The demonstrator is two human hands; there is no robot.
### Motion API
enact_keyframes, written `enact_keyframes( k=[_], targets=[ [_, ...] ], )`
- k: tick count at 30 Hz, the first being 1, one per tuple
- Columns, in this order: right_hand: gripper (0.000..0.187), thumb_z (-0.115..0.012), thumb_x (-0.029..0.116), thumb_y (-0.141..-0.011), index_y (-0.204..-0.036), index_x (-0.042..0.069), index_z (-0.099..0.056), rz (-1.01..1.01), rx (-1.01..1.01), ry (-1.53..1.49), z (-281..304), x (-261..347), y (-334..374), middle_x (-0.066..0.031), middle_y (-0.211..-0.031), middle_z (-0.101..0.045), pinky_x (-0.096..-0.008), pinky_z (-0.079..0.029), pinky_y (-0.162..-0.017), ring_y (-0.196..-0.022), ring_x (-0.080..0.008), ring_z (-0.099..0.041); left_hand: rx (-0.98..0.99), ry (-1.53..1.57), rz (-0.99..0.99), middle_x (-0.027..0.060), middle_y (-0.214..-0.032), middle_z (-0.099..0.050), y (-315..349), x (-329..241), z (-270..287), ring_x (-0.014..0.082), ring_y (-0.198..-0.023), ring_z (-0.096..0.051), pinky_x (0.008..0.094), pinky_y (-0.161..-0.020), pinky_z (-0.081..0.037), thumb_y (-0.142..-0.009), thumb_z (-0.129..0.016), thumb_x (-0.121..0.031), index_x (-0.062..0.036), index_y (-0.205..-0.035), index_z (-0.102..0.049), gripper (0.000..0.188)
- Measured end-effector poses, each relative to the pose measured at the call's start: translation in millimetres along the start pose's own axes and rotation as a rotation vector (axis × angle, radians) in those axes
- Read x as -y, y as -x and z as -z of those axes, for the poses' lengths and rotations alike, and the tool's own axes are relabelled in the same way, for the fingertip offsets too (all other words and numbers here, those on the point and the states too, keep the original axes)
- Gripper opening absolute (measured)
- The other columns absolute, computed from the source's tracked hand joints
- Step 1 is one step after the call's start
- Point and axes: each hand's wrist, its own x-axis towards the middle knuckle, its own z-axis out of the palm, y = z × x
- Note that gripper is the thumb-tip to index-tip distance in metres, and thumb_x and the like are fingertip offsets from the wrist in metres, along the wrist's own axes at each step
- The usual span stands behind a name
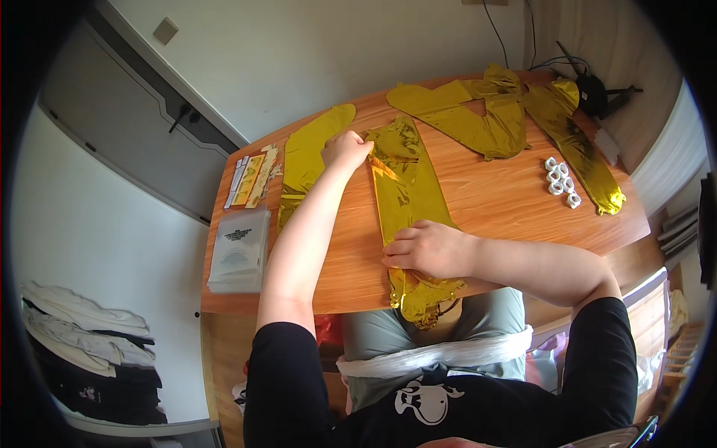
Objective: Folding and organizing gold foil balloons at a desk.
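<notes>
A flat gold foil balloon (418,179) lies lengthwise on the table in front of me, its crumpled lower end hanging over the near edge above my lap. My left hand (347,153) is closed in a pinch on the balloon's upper left edge, where the foil is creased. Lower down, my right hand (429,249) lies across the balloon with its fingers curled onto the left edge; the fingertips are partly hidden. Another flat gold balloon (317,145) lies to the left, partly behind my left forearm.
More gold foil balloons (489,123) lie at the back and along the right (571,149). Several small white rolls (556,179) sit at the right. On the left are a stack of clear plastic bags (239,250) and printed cards (250,179). A black router (594,93) stands at the far right corner.
</notes>
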Motion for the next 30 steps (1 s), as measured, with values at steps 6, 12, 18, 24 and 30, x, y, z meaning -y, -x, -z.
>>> enact_keyframes(
  k=[6, 12, 18, 24, 30],
  targets=[
    [0.044, -0.06, 0.024, -0.092, -0.135, 0.016, -0.064, 0.009, 0.014, -0.019, 2, 2, -5, 0.0, -0.142, -0.061, -0.0408, -0.049, -0.104, -0.131, -0.0215, -0.056, 0.058, 0.612, -0.012, 0.0027, -0.095, -0.072, -21, 16, -8, 0.0183, -0.092, -0.065, 0.0332, -0.085, -0.049, -0.095, -0.069, -0.038, -0.0072, -0.102, -0.072, 0.031],
    [0.045, -0.06, 0.025, -0.092, -0.135, 0.016, -0.064, 0.005, 0.032, -0.013, 5, 3, -6, 0.0001, -0.141, -0.061, -0.0415, -0.049, -0.104, -0.13, -0.0212, -0.056, 0.183, 0.979, -0.191, 0.0026, -0.098, -0.072, 13, 38, 2, 0.0176, -0.093, -0.066, 0.0342, -0.085, -0.051, -0.102, -0.064, -0.03, -0.0041, -0.108, -0.072, 0.028],
    [0.045, -0.061, 0.026, -0.092, -0.135, 0.016, -0.064, 0.0, 0.004, -0.003, -2, -2, 0, -0.0002, -0.14, -0.062, -0.0409, -0.049, -0.103, -0.129, -0.0213, -0.057, 0.043, 0.279, -0.455, 0.0123, -0.123, -0.072, 59, 35, 2, 0.0247, -0.114, -0.068, 0.0406, -0.104, -0.05, -0.099, -0.067, -0.024, -0.0065, -0.122, -0.072, 0.03],
    [0.044, -0.061, 0.026, -0.091, -0.134, 0.015, -0.065, 0.014, -0.006, 0.008, -1, 1, -4, -0.0002, -0.139, -0.063, -0.0404, -0.05, -0.102, -0.127, -0.0214, -0.058, -0.14, 0.005, -0.692, 0.0082, -0.133, -0.069, 56, 49, -4, 0.0282, -0.129, -0.06, 0.0499, -0.12, -0.035, -0.098, -0.066, -0.034, -0.0098, -0.126, -0.071, 0.038],
    [0.042, -0.063, 0.024, -0.089, -0.13, 0.013, -0.066, 0.038, -0.064, 0.023, -4, 1, -1, -0.0013, -0.131, -0.064, -0.0397, -0.051, -0.097, -0.122, -0.0222, -0.06, -0.048, -0.136, -0.723, 0.0106, -0.139, -0.065, 55, 44, 3, 0.0262, -0.137, -0.055, 0.0504, -0.124, -0.029, -0.098, -0.062, -0.052, -0.0088, -0.133, -0.067, 0.056]
  ],
)
